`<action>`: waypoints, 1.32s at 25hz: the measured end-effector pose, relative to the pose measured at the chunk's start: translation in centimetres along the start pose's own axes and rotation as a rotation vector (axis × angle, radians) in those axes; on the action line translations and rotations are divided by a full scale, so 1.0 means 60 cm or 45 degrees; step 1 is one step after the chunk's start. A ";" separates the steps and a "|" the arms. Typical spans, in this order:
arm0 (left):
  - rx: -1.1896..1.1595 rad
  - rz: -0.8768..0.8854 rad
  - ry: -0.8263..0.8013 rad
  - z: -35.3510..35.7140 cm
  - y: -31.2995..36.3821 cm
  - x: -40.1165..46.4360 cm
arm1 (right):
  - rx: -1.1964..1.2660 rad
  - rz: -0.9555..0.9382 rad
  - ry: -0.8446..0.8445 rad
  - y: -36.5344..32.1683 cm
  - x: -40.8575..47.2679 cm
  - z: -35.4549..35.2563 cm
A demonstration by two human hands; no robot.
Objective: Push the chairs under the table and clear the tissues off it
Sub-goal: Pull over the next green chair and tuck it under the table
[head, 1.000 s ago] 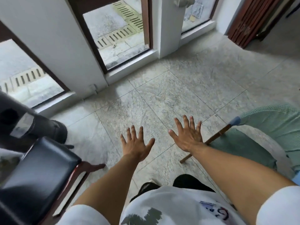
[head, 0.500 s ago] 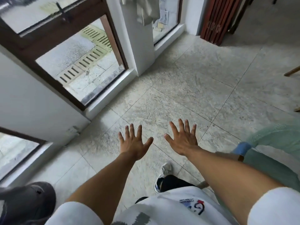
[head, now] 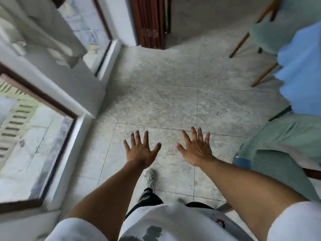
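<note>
The view turns to the right: the black chair and dark object at the left are gone, and a second green chair point(head: 271, 30) with wooden legs appears at the upper right. A white shoe point(head: 149, 177) now steps forward below the hands.

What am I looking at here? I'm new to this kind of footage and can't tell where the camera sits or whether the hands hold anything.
The camera sits on a person's head, looking forward and down, so you see their own arms. The left hand and the right hand are spread open in the air above the pale stone-tiled floor; neither holds anything. One light-coloured sneaker shows below. On the right are green-cushioned chairs with wooden legs, with something blue, too blurred to identify. On the left are brown-framed glass doors. No tissues are in view.
</note>
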State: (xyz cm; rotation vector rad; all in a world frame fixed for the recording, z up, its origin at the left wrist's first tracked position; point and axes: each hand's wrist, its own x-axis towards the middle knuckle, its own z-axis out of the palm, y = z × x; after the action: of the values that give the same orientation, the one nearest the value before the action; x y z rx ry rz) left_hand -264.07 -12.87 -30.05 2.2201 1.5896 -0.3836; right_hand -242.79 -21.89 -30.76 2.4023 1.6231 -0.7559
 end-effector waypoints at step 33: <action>0.905 1.526 -0.338 -0.157 0.956 0.683 | 0.888 1.633 0.377 0.564 0.320 -0.264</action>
State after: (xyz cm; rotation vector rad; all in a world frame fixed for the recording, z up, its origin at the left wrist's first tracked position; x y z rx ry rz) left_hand -196.55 9.50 -30.94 2.9480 -0.2262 -0.8606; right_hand -201.59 -13.57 -31.61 3.2859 -0.4772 -0.7057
